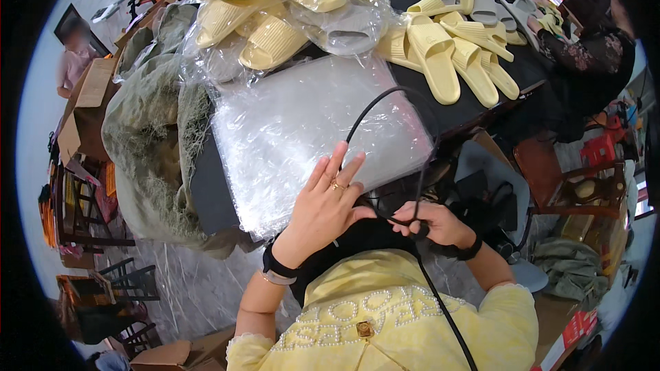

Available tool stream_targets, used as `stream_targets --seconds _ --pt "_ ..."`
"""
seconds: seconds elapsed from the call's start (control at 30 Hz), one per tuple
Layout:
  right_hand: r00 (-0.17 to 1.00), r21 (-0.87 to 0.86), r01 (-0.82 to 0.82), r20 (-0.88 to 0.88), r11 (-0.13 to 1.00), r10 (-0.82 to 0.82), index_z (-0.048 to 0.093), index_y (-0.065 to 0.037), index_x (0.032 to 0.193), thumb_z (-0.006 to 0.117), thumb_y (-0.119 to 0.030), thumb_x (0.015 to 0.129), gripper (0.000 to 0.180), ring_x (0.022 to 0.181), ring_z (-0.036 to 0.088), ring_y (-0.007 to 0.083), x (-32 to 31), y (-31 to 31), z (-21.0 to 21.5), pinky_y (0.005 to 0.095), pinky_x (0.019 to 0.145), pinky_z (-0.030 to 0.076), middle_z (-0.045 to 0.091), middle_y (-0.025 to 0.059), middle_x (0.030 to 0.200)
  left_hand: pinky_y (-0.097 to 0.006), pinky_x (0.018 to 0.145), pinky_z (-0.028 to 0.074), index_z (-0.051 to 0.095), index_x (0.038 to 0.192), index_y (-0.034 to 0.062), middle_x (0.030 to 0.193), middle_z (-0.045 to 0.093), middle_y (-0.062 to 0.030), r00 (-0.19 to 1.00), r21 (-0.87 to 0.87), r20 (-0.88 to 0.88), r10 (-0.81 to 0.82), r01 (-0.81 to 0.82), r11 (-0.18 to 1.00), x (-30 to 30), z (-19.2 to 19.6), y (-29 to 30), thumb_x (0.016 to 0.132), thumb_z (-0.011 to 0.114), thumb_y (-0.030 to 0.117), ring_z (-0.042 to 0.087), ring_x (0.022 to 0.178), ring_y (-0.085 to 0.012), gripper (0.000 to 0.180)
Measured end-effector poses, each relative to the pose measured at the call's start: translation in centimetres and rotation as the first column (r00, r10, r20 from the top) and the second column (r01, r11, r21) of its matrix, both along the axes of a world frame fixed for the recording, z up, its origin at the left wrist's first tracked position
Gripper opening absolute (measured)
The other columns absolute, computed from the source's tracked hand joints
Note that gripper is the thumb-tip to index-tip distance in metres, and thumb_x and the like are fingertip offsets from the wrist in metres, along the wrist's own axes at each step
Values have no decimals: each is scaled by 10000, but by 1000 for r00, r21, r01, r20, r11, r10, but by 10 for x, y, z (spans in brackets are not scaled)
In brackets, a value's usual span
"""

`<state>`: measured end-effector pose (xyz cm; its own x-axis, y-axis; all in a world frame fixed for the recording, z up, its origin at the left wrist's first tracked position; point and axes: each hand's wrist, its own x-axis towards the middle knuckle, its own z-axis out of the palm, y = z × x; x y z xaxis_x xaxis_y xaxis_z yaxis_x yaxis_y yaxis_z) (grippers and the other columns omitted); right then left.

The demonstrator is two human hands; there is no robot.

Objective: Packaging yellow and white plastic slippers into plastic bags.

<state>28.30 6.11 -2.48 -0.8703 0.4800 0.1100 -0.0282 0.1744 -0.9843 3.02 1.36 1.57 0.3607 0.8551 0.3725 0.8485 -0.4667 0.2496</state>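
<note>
A thin black cable (421, 177) rises in a loop in front of me, above the near edge of a stack of clear plastic bags (295, 124). My right hand (436, 223) is closed around the cable at the loop's base, and its tail runs down over my yellow top. My left hand (326, 199) is open with its fingers spread, back turned up, and its thumb points toward my right hand. One side of the loop meets its fingertips and disappears behind them; whether they touch cannot be told.
Bagged yellow and grey slippers (275, 38) lie beyond the bags. Loose yellow slippers (433, 55) spread right on the black tabletop (457, 113). A co-worker in a dark lace sleeve (570, 48) reaches in there. Green mesh sacking (148, 144) hangs at left; a wooden chair (574, 178) stands right.
</note>
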Motion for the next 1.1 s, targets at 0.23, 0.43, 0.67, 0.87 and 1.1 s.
stream_targets --seconds 0.23,0.43,0.67,0.87,1.1 --pt "891 236 432 35 871 -452 587 23 1112 458 -27 903 250 897 596 197 9 -13 36 316 845 436 608 116 993 -494 1056 278 643 891 186 998 584 -3 1000 259 -13 3 0 966 -1 -3 7 699 700 268 403 1284 -311 216" --pt "766 225 637 -76 738 -638 522 12 825 446 19 866 87 691 483 210 11 -32 23 293 676 408 503 104 796 -482 1021 311 684 927 182 717 553 -7 996 351 0 91 -85 933 5 1 2 702 717 188 567 1048 -248 228" --pt "844 22 501 208 865 -494 546 14 956 425 115 739 268 763 519 163 -1 -39 28 283 686 433 519 70 822 -308 562 449 652 882 34 619 561 -53 875 213 481 58 -181 960 54 -13 -9 739 687 38 585 585 -201 147" --pt "921 205 324 156 924 -358 509 -5 998 473 99 733 287 835 553 248 -4 -45 10 314 756 469 507 120 893 -243 558 461 616 967 -9 714 656 -74 595 -259 762 254 -79 963 90 -29 -16 886 596 97 569 559 -93 135" --pt "895 487 239 225 840 -385 528 20 1081 511 85 675 411 977 564 335 4 -47 -6 405 822 465 555 185 1065 -200 686 430 546 1182 2 932 608 0 256 -447 894 367 464 765 91 -27 -22 986 445 193 490 768 -45 293"
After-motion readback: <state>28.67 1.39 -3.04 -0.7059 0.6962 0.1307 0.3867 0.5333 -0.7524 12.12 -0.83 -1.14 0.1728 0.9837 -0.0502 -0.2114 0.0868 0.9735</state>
